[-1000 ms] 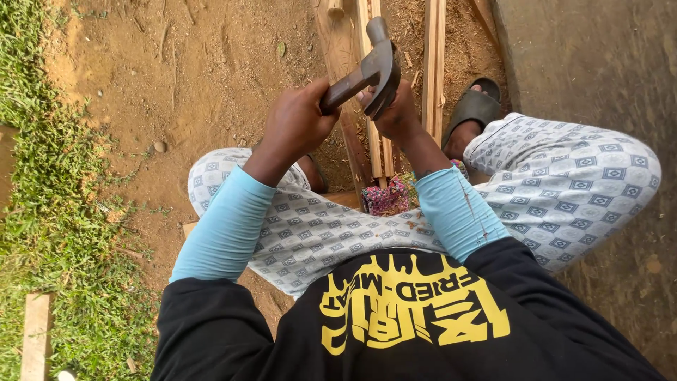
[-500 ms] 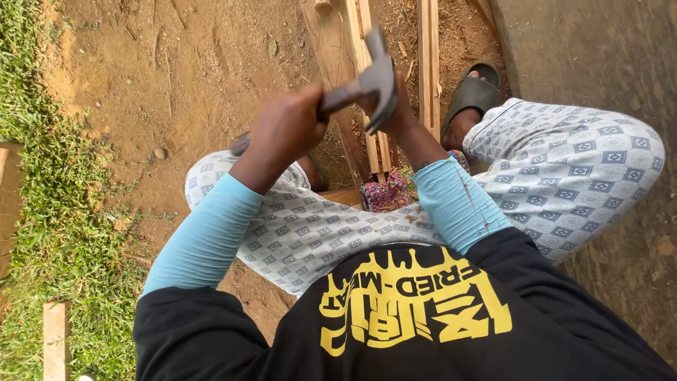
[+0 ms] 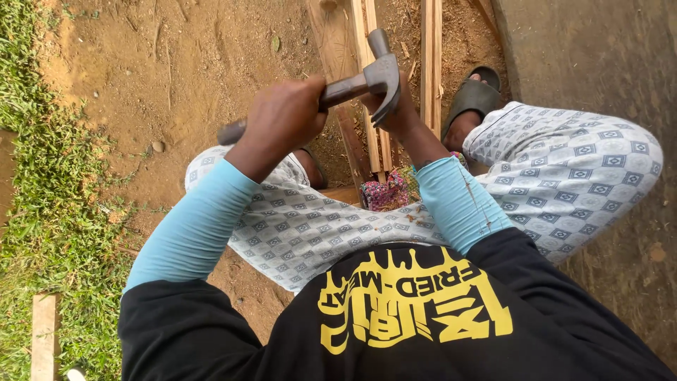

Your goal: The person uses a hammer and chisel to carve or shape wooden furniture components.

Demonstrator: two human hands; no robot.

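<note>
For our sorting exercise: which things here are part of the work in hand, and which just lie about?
In use: hammer, left hand, right hand, wooden strips under the hammer.

Lying about: stone, plank on the grass, sandal, patterned cloth.

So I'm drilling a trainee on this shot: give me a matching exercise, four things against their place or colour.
Things:
1 hammer
2 sandal
3 grass
4 sleeves

Descriptions:
A light blue
B along the picture's left edge
C gripped in the left hand
D on the foot, top right

Pairs: 1-C, 2-D, 3-B, 4-A
</note>
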